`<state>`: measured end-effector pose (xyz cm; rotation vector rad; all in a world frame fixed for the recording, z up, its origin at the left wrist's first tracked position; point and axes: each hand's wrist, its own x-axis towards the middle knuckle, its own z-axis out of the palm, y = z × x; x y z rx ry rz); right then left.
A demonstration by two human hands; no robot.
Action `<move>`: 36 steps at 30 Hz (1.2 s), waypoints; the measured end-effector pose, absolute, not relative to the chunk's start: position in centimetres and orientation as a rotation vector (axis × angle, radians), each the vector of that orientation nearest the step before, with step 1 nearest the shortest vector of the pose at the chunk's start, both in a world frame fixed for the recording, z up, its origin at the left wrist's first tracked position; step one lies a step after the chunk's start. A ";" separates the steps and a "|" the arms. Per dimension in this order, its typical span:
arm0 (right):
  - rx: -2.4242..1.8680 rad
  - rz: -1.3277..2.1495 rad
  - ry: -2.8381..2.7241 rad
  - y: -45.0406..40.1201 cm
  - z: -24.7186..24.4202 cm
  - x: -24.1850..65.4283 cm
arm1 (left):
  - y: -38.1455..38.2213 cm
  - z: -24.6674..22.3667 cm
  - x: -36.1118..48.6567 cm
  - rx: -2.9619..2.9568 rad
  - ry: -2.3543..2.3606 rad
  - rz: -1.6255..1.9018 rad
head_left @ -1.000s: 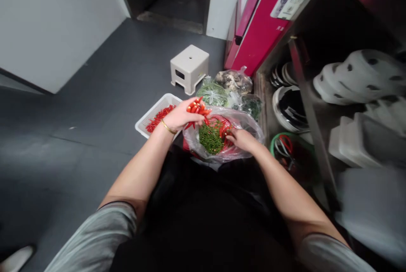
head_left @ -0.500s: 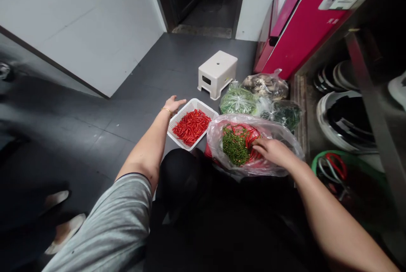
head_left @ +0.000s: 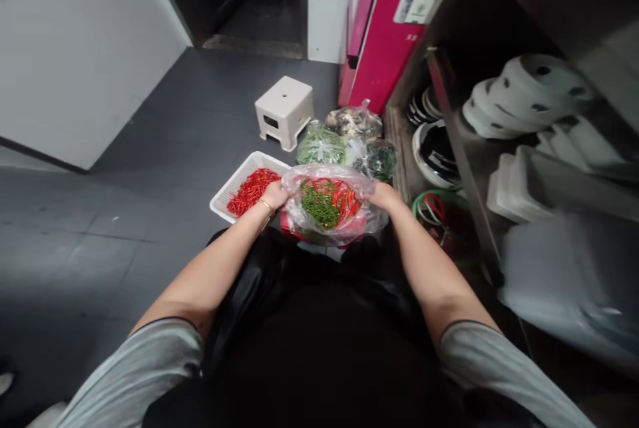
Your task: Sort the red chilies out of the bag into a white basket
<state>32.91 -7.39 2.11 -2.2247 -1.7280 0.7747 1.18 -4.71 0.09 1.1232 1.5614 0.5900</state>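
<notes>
A clear plastic bag [head_left: 329,235] stands open in front of me, with red chilies [head_left: 344,202] and a heap of green stems [head_left: 319,207] showing inside. My left hand [head_left: 276,195] grips its rim on the left side. On the opposite side, my right hand [head_left: 383,195] is closed on the rim as well. Some fingers of both hands are hidden by the plastic. Just left of the bag sits a white perforated basket [head_left: 224,196] holding many red chilies [head_left: 252,190]; my left forearm passes over its near corner.
A beige stool [head_left: 284,105] stands beyond the basket. Behind the open bag lie bags of green vegetables [head_left: 322,145], dark greens [head_left: 380,160] and mushroom-like pieces [head_left: 354,123]. Metal shelving [head_left: 464,148] with stacked white containers [head_left: 529,95] lines the right. Another person's shoe shows lower left.
My left hand has left the basket's far side and taken the bag's left rim. My right hand has come out of the bag onto its right rim. The view has swung right.
</notes>
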 end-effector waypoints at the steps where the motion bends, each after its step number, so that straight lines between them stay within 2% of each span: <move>1: -2.236 0.826 -1.658 -7.1 1.7 33.1 | -4.6 -0.1 1.8 1.070 1.554 0.680; 5: -2.159 0.806 -1.460 -6.1 3.8 32.4 | -4.4 -0.6 2.7 0.915 1.420 0.896; 9: -1.584 0.975 -1.389 -5.1 9.0 28.4 | -4.4 -1.1 2.0 0.825 1.429 0.948; 11: -1.430 0.988 -1.458 -4.5 11.0 26.7 | -4.5 -0.8 1.5 0.792 1.421 0.997; 18: -1.815 0.787 -1.558 -5.1 11.5 30.8 | -5.1 1.6 0.8 0.734 1.161 1.181; 25: -1.692 1.285 -1.541 -10.4 9.9 35.2 | -4.3 4.2 2.2 0.835 1.007 1.195; 27: -1.749 1.326 -1.623 -10.9 9.7 35.9 | -3.6 4.3 2.9 0.934 1.036 1.150; 29: -1.854 1.161 -1.724 -11.5 10.5 36.4 | -2.8 4.0 3.1 1.062 1.135 1.107; 33: -1.932 0.354 -1.878 -14.1 14.5 34.1 | -2.6 4.4 2.1 1.525 1.574 1.102; 34: -1.835 0.253 -1.940 -14.8 15.5 32.7 | -3.1 4.9 1.9 1.660 1.665 1.141; 36: -1.595 0.264 -2.139 -15.4 16.2 29.6 | -4.9 6.2 1.8 1.902 1.704 1.228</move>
